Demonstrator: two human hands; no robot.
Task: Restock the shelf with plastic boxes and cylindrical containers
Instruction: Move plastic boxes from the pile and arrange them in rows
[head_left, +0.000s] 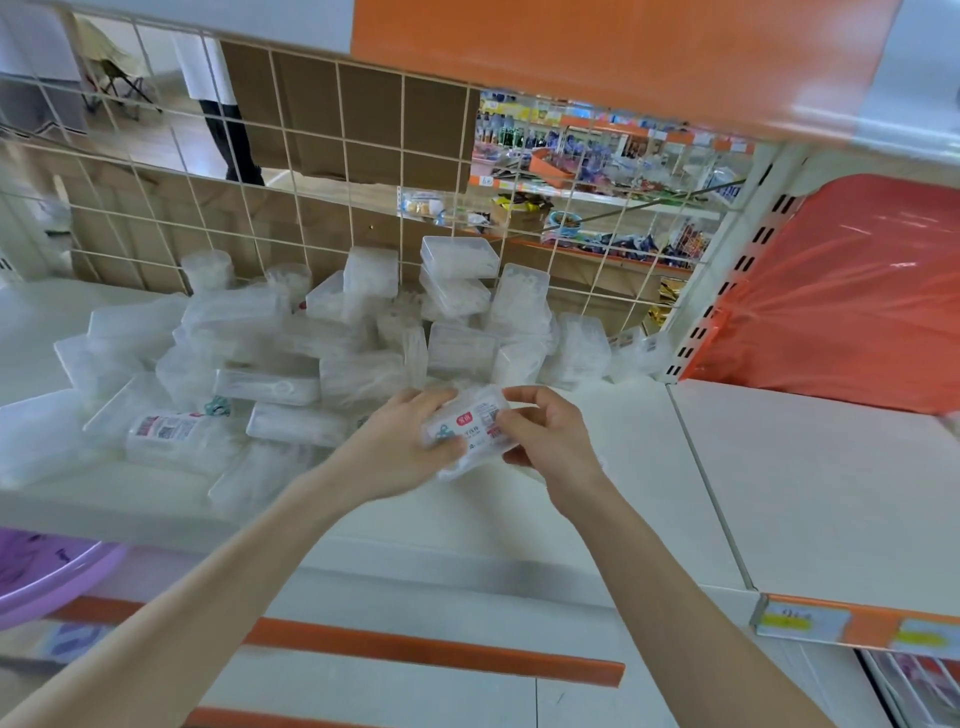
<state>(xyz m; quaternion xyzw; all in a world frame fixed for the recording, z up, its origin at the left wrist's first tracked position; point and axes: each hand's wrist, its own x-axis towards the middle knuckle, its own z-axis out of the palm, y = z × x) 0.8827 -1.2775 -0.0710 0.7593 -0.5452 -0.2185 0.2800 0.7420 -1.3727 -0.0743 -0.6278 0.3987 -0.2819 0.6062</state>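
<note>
A clear plastic box (470, 427) with a red and white label is held just above the white shelf (623, 467), at the near edge of the pile. My left hand (400, 441) grips its left end and my right hand (540, 436) pinches its right end. Behind it lies a heap of several clear plastic boxes (332, 343), some flat and some stacked against the wire grid. Two cylindrical containers (208, 267) stand at the back left of the heap. A labelled box (171, 434) lies at the front left.
A white wire grid (311, 171) backs the shelf, with brown cardboard behind it. An orange plastic-wrapped item (852, 296) fills the bay to the right. A purple basin (47, 577) sits lower left. An orange-edged shelf (623, 57) hangs overhead. A person's legs (228, 140) stand beyond the grid.
</note>
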